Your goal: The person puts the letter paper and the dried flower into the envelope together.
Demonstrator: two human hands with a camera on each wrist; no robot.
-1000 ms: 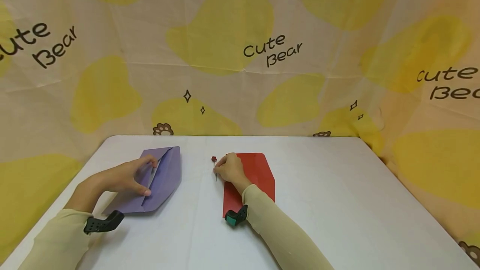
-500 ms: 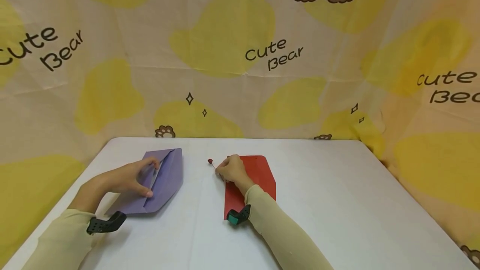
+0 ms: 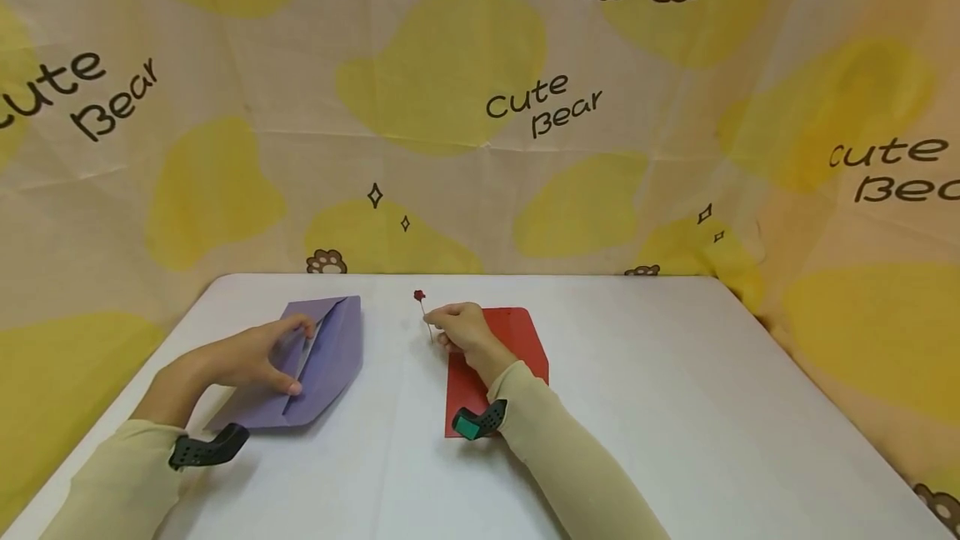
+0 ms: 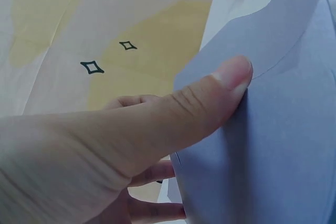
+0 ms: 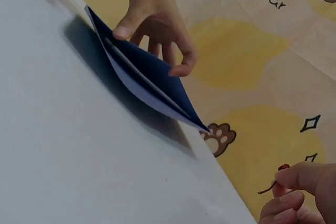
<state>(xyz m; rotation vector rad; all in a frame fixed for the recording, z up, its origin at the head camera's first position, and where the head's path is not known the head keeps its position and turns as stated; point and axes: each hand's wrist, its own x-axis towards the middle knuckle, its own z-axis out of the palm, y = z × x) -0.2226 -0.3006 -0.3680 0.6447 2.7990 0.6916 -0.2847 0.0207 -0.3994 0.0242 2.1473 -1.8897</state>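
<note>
A purple envelope (image 3: 333,365) lies on the left of the table, its mouth spread and a pale strip showing inside. My left hand (image 3: 243,354) grips it, thumb at one part of the mouth's edge and bent fingers farther along; the right wrist view shows the gap bulging between its two sides (image 5: 142,85). Between the envelopes, my right hand (image 3: 467,333) pinches the thin stem of a small red flower (image 3: 419,296) with thumb and forefinger. The flower's head points up and away. In the right wrist view, fingertips partly hide the flower (image 5: 283,167).
Under my right forearm lies a red envelope (image 3: 517,340), partly covered. The white table (image 3: 675,407) reaches to a patterned cloth backdrop (image 3: 450,190) along its far edge. Each wrist wears a black band (image 3: 210,447).
My right hand has raised the flower by its stem; it first tilted left and now stands more upright, its head higher. My left hand and the purple envelope have stayed put.
</note>
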